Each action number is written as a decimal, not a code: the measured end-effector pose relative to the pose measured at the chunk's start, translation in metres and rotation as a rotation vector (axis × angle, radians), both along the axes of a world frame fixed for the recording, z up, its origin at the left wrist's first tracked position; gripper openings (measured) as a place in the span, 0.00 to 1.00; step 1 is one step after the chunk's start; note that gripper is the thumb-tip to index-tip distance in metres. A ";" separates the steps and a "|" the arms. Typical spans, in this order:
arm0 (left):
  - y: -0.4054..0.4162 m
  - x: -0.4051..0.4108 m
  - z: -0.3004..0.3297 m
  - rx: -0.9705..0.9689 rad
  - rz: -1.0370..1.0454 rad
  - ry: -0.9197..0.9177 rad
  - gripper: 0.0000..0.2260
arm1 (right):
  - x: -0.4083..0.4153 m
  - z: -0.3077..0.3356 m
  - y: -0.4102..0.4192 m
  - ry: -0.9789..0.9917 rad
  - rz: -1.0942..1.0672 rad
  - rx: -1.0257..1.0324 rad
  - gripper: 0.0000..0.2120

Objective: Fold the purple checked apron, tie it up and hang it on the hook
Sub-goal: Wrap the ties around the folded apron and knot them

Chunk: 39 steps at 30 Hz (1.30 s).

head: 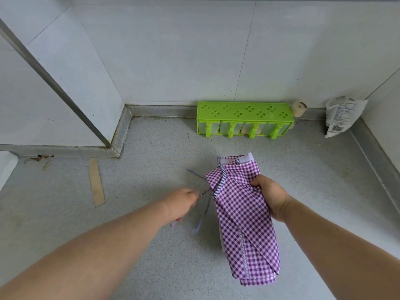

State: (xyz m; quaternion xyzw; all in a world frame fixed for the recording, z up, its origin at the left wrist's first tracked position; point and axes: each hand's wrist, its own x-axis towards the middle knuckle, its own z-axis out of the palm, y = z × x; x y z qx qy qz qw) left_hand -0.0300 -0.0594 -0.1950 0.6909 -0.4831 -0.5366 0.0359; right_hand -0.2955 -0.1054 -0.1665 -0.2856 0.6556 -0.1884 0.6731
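Purple-and-white checked cloth, the apron (242, 215), was folded into a long narrow bundle and held above the grey speckled counter (151, 256), right of the middle of the scene. Its far end showed a white band and a dark striped trim; its near end hung lower, toward the person, with a patterned ribbon strip running along one fold.

The right hand (269, 197) was closed around the right edge of the bundle, a little nearer than its far end, with the fingers curled into the cloth and bunching it. The left hand (180, 203) sat just to the left of the apron, apart from the cloth itself, and its fingers were pinched together on a thin twisted tie string (204, 193) that ran taut from the hand to the apron's left edge. More of the string blurred away below and beyond the left hand, so how it trailed could not be told.

Far across the counter, against the white tiled wall (184, 50), stood a bright green seasoning rack (244, 118) with clear compartments. A small pale jar (299, 108) stood just beside its right end, and a printed white bag (342, 114) leaned in the far right corner. A tan strip (96, 181) lay flat on the counter well to the left of the hands.
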 end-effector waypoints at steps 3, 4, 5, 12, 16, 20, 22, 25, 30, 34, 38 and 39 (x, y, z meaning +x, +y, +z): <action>0.002 0.010 -0.003 -0.132 -0.246 -0.153 0.19 | -0.001 -0.008 -0.001 0.068 0.002 -0.007 0.12; 0.003 0.011 0.000 -0.194 -0.355 -0.225 0.20 | -0.001 -0.011 -0.001 0.086 0.000 -0.005 0.12; 0.003 0.012 0.005 -0.270 -0.475 -0.313 0.20 | -0.001 -0.014 -0.001 0.106 0.002 -0.003 0.13; -0.006 -0.004 0.042 -0.701 -0.850 -0.397 0.17 | 0.006 -0.025 0.001 0.202 0.084 0.018 0.23; -0.011 -0.026 0.057 -0.888 -1.132 -0.357 0.16 | 0.014 -0.027 0.003 0.283 0.143 0.009 0.24; -0.008 -0.056 0.061 -0.619 -1.139 -0.375 0.18 | 0.022 -0.029 0.005 0.393 0.244 -0.010 0.24; -0.011 -0.066 0.059 -0.367 -0.899 -0.282 0.17 | 0.024 -0.030 0.006 0.452 0.320 -0.008 0.24; -0.021 -0.073 0.044 -0.149 -0.662 -0.185 0.13 | 0.024 -0.029 0.008 0.603 0.515 -0.018 0.26; -0.031 -0.070 0.019 0.000 -0.553 -0.150 0.15 | 0.024 -0.030 0.011 0.865 0.799 -0.064 0.34; -0.025 -0.068 0.009 0.034 -0.353 -0.091 0.29 | 0.010 -0.027 0.015 0.930 0.907 -0.133 0.36; -0.020 -0.073 0.005 0.030 -0.147 0.026 0.39 | 0.001 -0.029 0.018 0.965 0.939 -0.173 0.35; -0.019 -0.075 0.007 0.014 -0.079 0.077 0.40 | 0.000 -0.031 0.020 0.980 0.944 -0.173 0.34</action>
